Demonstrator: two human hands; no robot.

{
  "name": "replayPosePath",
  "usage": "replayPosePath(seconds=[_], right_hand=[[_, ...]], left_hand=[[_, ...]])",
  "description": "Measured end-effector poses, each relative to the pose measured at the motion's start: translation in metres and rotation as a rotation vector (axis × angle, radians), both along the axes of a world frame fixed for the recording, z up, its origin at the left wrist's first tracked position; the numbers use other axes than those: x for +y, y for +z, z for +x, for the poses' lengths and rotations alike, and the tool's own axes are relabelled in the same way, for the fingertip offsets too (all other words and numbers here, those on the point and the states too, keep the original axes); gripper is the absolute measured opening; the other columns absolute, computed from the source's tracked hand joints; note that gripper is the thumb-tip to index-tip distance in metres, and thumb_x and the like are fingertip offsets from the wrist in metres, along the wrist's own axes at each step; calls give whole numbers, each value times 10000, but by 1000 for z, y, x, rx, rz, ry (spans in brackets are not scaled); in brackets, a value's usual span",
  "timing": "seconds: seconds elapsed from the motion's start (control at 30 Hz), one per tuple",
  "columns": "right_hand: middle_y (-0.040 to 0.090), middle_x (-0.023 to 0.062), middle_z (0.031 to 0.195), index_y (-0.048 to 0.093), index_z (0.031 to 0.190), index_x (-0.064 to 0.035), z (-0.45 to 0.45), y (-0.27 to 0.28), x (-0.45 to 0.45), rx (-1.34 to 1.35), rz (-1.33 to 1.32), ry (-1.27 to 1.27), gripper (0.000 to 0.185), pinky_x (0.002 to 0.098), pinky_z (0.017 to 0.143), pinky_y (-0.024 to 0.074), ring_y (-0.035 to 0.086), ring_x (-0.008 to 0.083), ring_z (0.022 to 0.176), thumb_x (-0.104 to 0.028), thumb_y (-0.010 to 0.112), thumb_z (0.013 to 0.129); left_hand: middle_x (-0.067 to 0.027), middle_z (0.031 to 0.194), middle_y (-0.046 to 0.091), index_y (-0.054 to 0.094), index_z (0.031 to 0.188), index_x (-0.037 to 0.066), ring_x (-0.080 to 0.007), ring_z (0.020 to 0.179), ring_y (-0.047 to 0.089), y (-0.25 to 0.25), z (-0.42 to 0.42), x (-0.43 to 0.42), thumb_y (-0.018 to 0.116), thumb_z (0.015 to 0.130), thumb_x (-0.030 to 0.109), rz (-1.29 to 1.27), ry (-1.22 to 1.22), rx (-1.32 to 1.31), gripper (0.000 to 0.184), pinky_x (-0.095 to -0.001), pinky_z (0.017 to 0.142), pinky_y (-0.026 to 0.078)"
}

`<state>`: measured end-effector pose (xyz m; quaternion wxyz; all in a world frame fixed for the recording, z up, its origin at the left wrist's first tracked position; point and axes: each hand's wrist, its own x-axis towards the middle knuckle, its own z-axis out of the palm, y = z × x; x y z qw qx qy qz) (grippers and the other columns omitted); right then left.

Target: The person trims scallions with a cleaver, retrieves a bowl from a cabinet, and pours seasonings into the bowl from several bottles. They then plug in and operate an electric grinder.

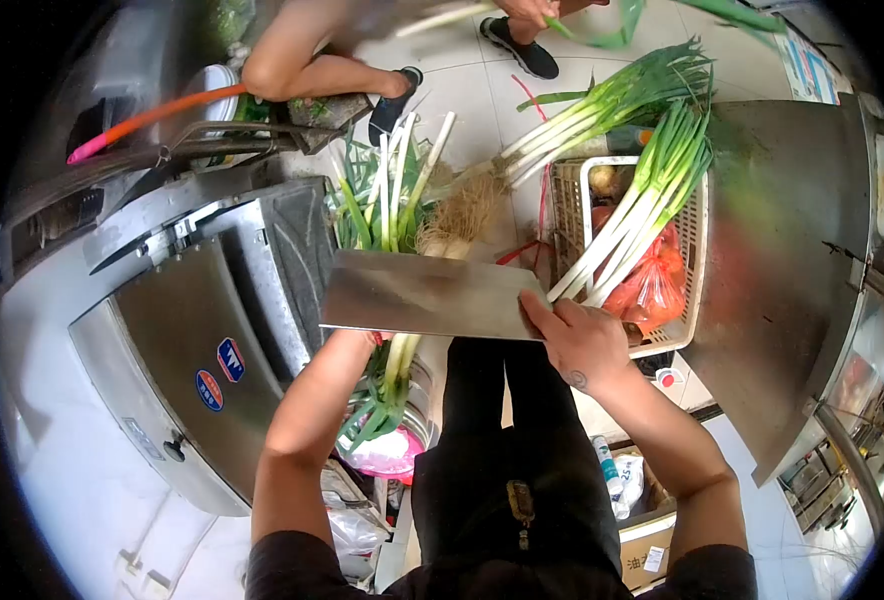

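Note:
In my right hand (584, 345) is the end of a broad metal cleaver (422, 293), gripped with the thumb along the blade. The blade lies level across the view in front of my body. My left hand (370, 342) is behind its lower left edge, with the fingers hidden. Leek stalks (400, 362) pass behind the blade right beside my left hand. Their green leaves (382, 415) hang below, and a tangle of pale roots (462, 215) shows above the blade. More upright leeks (395, 190) stand just beyond.
At right, a plastic crate (697, 270) holds a red bag (652, 280), with leeks (652, 190) across it. Another leek bundle (602, 110) lies behind. A metal cabinet (192, 350) flanks me left, a steel counter (782, 260) right. Opposite, another person's hand (530, 10) holds green leaves.

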<state>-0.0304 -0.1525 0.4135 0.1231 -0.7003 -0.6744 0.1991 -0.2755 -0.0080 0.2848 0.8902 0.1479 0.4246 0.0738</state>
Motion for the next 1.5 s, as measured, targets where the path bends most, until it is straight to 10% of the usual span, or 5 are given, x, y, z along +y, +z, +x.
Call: replayPosePath(seconds=[0.17,0.37,0.67,1.37,1.5], right_hand=[[447,35,626,595,1159,-142,-3,-7,10,3,52,-21,439,336,444,449,521,213,496,-91,580,724],[465,33,670,568,1181,-147,3,-15,13,-12,-18,-6,455,334,465,462,531,214,518,-90,578,729],[631,139,857,563,1199,-158,25,-66,-26,131,-293,-153,439,439,611,509,628,354,724,-38,456,791],[611,146,656,609,954,-45,44,-159,-115,38,-631,-297,181,412,552,502,626,290,619,-99,496,823],[510,17,572,585,869,-1,-3,-176,-156,1181,-562,-1031,170,260,429,395,474,139,451,-167,568,838]], left_hand=[[-102,1123,571,519,1185,50,-225,992,571,11,0,9,490,927,210,-213,198,-103,305,-367,852,499],[-34,1049,553,503,1196,81,-125,804,539,4,9,5,610,828,3,112,-346,65,391,-262,641,490],[-8,587,483,551,777,37,-111,509,444,2,28,-15,562,906,214,376,-591,420,219,-263,480,373],[-8,592,477,507,765,46,-114,495,466,-17,8,31,580,858,515,390,-587,587,484,-272,464,395],[-26,557,522,549,695,47,-135,491,497,-52,5,64,555,846,569,572,-620,770,543,-281,511,429]])
